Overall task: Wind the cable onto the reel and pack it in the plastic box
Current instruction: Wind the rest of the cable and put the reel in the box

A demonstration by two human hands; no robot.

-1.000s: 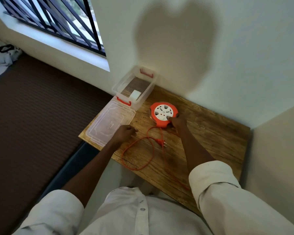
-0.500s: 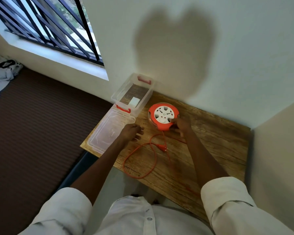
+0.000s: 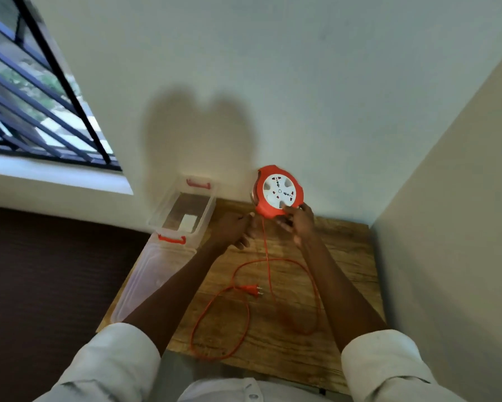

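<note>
Above the far edge of the wooden table (image 3: 342,256), the right hand (image 3: 297,224) holds the orange reel (image 3: 277,192) lifted and tilted, white socket face toward the camera, fingers curled round its lower rim. The left hand (image 3: 233,230) is just left of the reel's lower edge, fingers curled; it seems to pinch the orange cable (image 3: 268,256) where it leaves the reel, but I cannot tell for sure. From the reel the cable drops down to the table and lies in loose loops nearer the person, crossing itself. The plug (image 3: 251,289) rests on the table inside those loops, well below the reel. The plastic box (image 3: 186,210) stands open left of the reel, a small white item on its floor; its lid (image 3: 148,280) lies flat beyond the box's near end.

Winding hardly started, I'd judge. Risks: the crossed loops may snag or knot as the cable is pulled in; the plug could drag and catch on a loop; slack hanging at the near table edge might slip off; the one-handed rim grip could let the reel twist or drop.
</note>
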